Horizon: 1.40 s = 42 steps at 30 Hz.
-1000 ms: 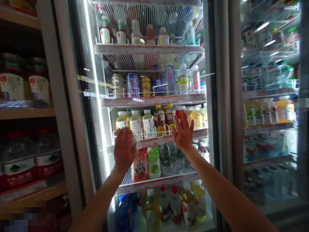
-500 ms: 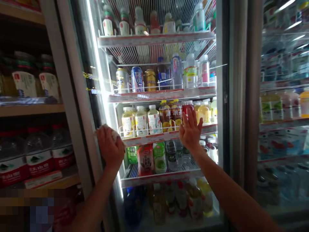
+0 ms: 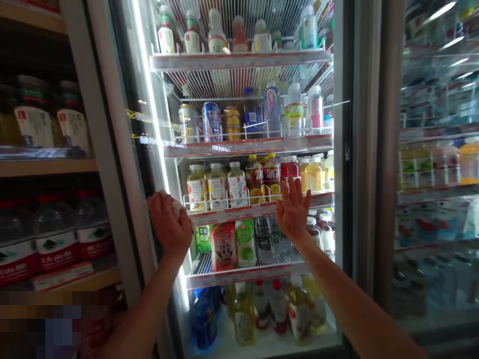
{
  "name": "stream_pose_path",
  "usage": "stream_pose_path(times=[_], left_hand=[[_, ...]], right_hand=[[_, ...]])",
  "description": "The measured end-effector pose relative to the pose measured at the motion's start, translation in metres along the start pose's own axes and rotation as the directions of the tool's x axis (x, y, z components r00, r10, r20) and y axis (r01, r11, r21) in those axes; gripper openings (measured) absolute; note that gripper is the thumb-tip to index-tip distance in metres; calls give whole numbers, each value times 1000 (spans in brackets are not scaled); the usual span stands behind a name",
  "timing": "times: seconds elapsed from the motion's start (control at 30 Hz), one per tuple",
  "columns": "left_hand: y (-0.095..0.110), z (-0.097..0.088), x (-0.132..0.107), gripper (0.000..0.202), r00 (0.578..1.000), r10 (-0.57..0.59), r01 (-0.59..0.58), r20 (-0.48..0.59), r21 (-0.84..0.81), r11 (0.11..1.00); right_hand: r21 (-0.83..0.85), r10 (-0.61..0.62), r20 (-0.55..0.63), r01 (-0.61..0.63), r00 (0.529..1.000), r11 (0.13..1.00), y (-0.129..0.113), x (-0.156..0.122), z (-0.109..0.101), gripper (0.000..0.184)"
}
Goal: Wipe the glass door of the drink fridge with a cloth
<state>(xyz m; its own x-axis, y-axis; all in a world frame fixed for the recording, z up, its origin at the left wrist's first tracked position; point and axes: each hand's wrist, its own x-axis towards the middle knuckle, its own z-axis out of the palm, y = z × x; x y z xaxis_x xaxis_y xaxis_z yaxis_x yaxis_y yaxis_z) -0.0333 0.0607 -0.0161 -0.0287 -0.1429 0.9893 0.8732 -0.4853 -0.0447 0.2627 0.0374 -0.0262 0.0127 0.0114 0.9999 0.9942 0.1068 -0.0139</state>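
Observation:
My left hand (image 3: 170, 222) is closed around a pale cloth (image 3: 178, 205), much of it hidden under the palm, and presses it to the left side of the glass fridge door (image 3: 232, 117). My right hand (image 3: 294, 209) lies flat on the same glass with fingers spread, lower right of the middle. Behind the glass, between the hands, stand tea bottles with white caps (image 3: 217, 187) and dark bottles with yellow caps (image 3: 263, 177). Below them are a red carton-like drink (image 3: 223, 247) and a green one (image 3: 245, 243).
Wooden shelves at the left hold bottles with red labels (image 3: 58, 239) and others with white labels (image 3: 34, 112). A metal door frame (image 3: 368, 149) separates this fridge from another glass-fronted fridge (image 3: 436, 199) on the right. A bright light strip (image 3: 149, 89) runs down the fridge's left inside.
Both hands stay at nearly the same spots on the glass, the right one slightly lower. The view has shifted a little, and the bottom shelf's bottles look brighter and clearer.

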Motion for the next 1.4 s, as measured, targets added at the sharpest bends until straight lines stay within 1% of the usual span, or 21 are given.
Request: stream_pose_path(times=[0.07, 0.13, 0.2, 0.27, 0.33, 0.4, 0.47, 0.53, 0.63, 0.7, 0.77, 0.83, 0.9, 0.93, 1.0, 1.07, 1.13, 1.17, 1.23, 1.33, 1.4], left_hand=[[18, 10, 2, 58, 1000, 29, -29, -9, -14, 999], [49, 25, -1, 59, 980, 191, -186, 57, -74, 980], [71, 35, -3, 58, 917, 374, -356, 136, -138, 924], [71, 36, 2, 56, 873, 459, -437, 168, -150, 887], [55, 31, 14, 55, 919, 374, -364, 123, -97, 926], [41, 28, 26, 56, 982, 186, -186, 23, -36, 982], [47, 31, 30, 57, 995, 95, -95, -22, -20, 995], [73, 40, 22, 58, 981, 187, -185, 48, -44, 982], [113, 54, 2, 53, 878, 442, -424, 183, -131, 896], [115, 54, -3, 51, 854, 479, -464, 202, -123, 878], [96, 48, 6, 52, 912, 380, -376, 154, -59, 925], [73, 41, 21, 55, 976, 210, -210, 62, -2, 978], [64, 41, 32, 57, 996, 91, -91, -10, 3, 996], [69, 43, 33, 57, 996, 86, -86, -13, -11, 996], [92, 52, 25, 58, 982, 183, -180, 45, -62, 982], [119, 59, 9, 57, 927, 348, -333, 137, -125, 935], [129, 60, -3, 55, 866, 458, -432, 199, -160, 887], [123, 56, -6, 54, 856, 472, -447, 212, -156, 881], [93, 42, -3, 54, 890, 406, -391, 209, -111, 914], [34, 18, 9, 57, 988, 118, -119, 99, -1, 993], [19, 9, 10, 57, 1000, -24, 24, -3, 26, 999]], right_hand=[[9, 0, -6, 0, 1000, 1000, 0, -1, 1, 61], [16, -6, -9, 6, 1000, 1000, 0, -1, 1, 62], [21, -14, -18, 14, 1000, 1000, 1, -1, 2, 62], [27, -19, -25, 19, 1000, 999, 2, -2, 1, 62], [31, -18, -20, 19, 1000, 999, 2, -2, 1, 61], [29, -14, -14, 15, 1000, 999, 2, -2, 2, 61], [28, -11, -20, 12, 1000, 1000, 1, -3, 2, 60], [24, -12, -27, 13, 1000, 1000, 1, -3, 2, 58], [17, -32, -31, 33, 999, 999, 2, -3, 0, 57], [18, -56, -32, 57, 998, 998, 3, -3, -1, 58], [23, -71, -29, 72, 997, 997, 5, -4, -3, 58], [29, -67, -17, 67, 998, 997, 5, -5, -3, 59], [31, -52, -6, 52, 999, 998, 5, -6, -2, 59], [29, -45, -3, 45, 999, 999, 4, -6, -2, 59], [25, -40, -6, 40, 999, 999, 4, -6, -1, 59], [25, -48, -12, 48, 999, 999, 5, -6, -1, 59], [33, -62, -17, 62, 998, 998, 6, -5, -2, 60], [36, -67, -19, 68, 998, 997, 7, -5, -2, 61], [39, -71, -22, 72, 997, 997, 8, -5, -3, 61], [31, -61, -23, 62, 998, 998, 7, -5, -3, 60], [28, -50, -23, 51, 998, 998, 5, -6, -2, 60]])
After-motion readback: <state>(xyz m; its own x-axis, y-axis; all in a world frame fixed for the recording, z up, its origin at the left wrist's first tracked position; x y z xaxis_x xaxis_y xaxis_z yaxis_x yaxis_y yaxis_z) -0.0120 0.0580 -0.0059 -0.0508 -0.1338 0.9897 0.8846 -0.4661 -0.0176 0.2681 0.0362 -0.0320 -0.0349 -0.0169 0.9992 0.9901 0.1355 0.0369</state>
